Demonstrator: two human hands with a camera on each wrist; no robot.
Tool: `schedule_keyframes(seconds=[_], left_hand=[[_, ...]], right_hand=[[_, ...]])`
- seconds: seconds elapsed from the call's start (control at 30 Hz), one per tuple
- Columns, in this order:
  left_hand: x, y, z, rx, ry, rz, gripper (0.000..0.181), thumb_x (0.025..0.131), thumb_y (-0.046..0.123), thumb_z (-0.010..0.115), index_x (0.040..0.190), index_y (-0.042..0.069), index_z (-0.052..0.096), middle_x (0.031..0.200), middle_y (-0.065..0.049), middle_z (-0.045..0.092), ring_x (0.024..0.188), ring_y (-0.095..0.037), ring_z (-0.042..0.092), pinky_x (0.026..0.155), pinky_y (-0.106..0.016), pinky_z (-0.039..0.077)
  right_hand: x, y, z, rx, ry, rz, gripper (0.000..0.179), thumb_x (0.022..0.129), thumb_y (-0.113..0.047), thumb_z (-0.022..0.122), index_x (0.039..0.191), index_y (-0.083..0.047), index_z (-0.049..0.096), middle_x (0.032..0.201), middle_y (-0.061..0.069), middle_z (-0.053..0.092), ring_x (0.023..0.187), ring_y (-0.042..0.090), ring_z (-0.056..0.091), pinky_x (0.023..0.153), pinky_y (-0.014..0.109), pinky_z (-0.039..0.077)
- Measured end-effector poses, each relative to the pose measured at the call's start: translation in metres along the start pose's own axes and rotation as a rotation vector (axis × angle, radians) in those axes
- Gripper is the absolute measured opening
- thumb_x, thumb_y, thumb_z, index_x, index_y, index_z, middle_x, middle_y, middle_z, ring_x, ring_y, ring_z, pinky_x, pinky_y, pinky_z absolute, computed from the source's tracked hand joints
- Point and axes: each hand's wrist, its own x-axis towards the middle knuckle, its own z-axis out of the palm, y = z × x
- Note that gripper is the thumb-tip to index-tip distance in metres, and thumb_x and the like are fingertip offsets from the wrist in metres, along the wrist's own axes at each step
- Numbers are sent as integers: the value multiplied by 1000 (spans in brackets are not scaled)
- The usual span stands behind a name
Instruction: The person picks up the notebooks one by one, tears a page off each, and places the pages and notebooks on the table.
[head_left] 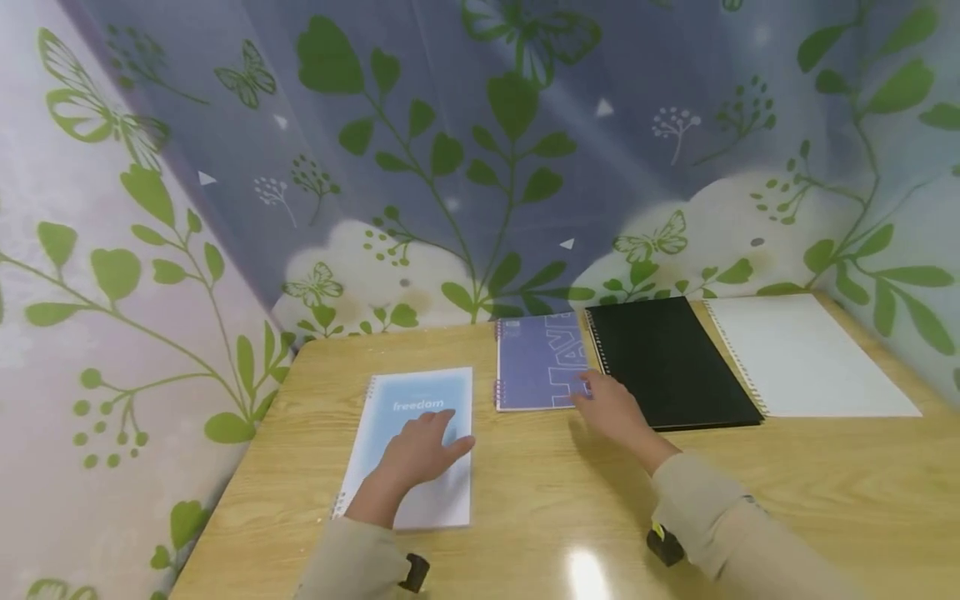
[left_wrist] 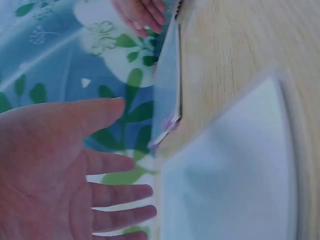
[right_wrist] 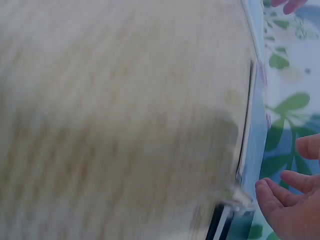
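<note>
A spiral notebook with a light blue and white cover (head_left: 442, 492), marked "freedom", lies at the left of the table. My left hand (head_left: 416, 450) is over it, fingers extended and holding nothing; the left wrist view shows its bare palm (left_wrist: 45, 175) apart from the cover. To the right is a purple spiral notebook (head_left: 528, 358) with large outlined letters. My right hand (head_left: 617, 410) is at its near right corner, fingers loosely bent; whether they touch the cover, I cannot tell. In the right wrist view nothing sits between these fingers (right_wrist: 272, 202).
A black-covered spiral notebook (head_left: 667, 358) lies just right of the purple one. Beside it, a larger white spiral pad (head_left: 813, 358) reaches toward the right side of the wooden table (head_left: 525, 492). A leaf-patterned curtain (head_left: 420, 275) hangs along the back edge.
</note>
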Motion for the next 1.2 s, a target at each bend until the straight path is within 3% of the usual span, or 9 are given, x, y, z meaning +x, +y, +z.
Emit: schedule_keyframes(seconds=[0.1,0.27,0.37,0.5,0.67,0.83,1.07,1.13,1.2], left_hand=[[20,8,1,-65,0,-15,60,92,45,48,137,6,41,135,-19,48,124,-38,44,98,-53,39],[54,16,16,-275,43,-35,59,92,37,50,137,1,37,126,-21,54,116,-36,52,95,-48,43],[70,22,25,-386,54,-57,60,92,32,50,138,-2,33,129,-24,51,120,-38,49,99,-48,41],[88,34,31,-432,68,-117,63,91,28,51,138,-8,30,132,-28,46,122,-40,45,103,-47,38],[101,52,34,-372,146,-229,55,86,24,57,125,-11,42,117,-27,55,108,-39,54,93,-46,45],[106,64,39,-354,219,-320,46,79,18,60,114,-10,48,109,-26,56,101,-40,56,90,-47,47],[115,62,42,-469,206,-344,29,75,12,62,96,-8,61,97,-19,65,83,-28,59,77,-39,51],[120,61,44,-509,195,-339,32,76,11,64,101,-8,62,102,-19,65,87,-27,60,78,-37,51],[125,60,45,-641,184,-327,36,77,7,63,110,-8,58,108,-21,62,91,-30,63,79,-37,53]], right_hand=[[3,5,-8,36,-27,44,49,93,-23,46,133,6,40,129,26,50,113,39,53,90,52,44],[9,8,-11,88,-80,141,59,92,-25,48,137,7,30,137,29,40,119,44,46,94,54,41],[15,7,-9,94,-104,187,62,89,-24,51,137,8,28,136,30,39,118,46,45,93,53,41],[24,3,-8,84,-119,228,63,86,-23,55,133,11,32,130,32,44,110,45,50,86,51,45],[30,-3,-10,72,-98,294,50,81,-22,57,116,11,44,112,28,53,90,35,54,75,44,47],[33,-6,-7,15,-54,306,29,77,-20,56,94,4,57,92,18,59,72,25,48,62,36,44],[32,-8,-3,32,-60,363,33,76,-18,52,101,3,59,101,20,60,79,27,52,64,39,45],[32,-8,-4,46,-60,382,36,77,-19,52,105,3,58,106,21,60,82,28,52,65,40,46],[32,-8,-5,62,-53,395,39,77,-19,53,108,3,57,107,21,59,82,27,51,66,40,46]])
